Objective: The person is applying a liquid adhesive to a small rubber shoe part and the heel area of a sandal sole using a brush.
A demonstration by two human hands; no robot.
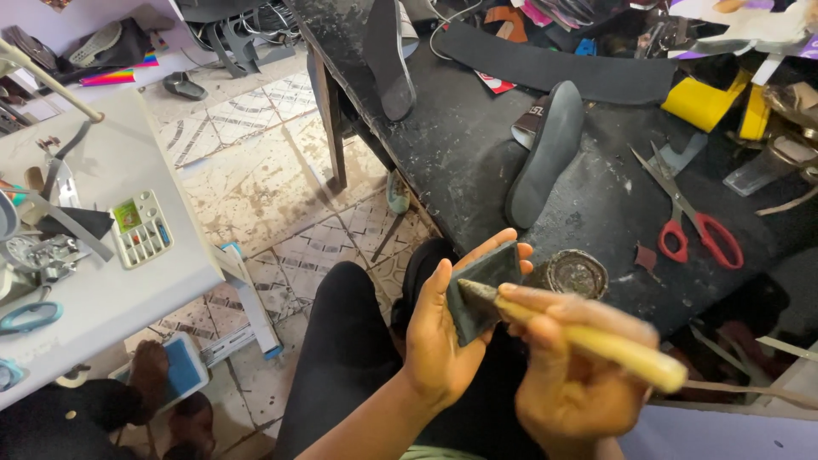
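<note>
Head view is showing me holding a small dark grey block (479, 290) pinched in my left hand (443, 341), while my right hand (567, 375) is gripping a pale-handled brush (596, 336) on its face; coating looks unfinished. Behind, a red-and-white label (494, 83) is lying on the black workbench (460, 162).

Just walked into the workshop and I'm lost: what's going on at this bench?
A seated person's left hand holds a small dark grey flat block, while the right hand presses a pale wooden-handled tool against it. Red-handled scissors, a dark shoe sole and a round tin lie on the black worktable.
</note>
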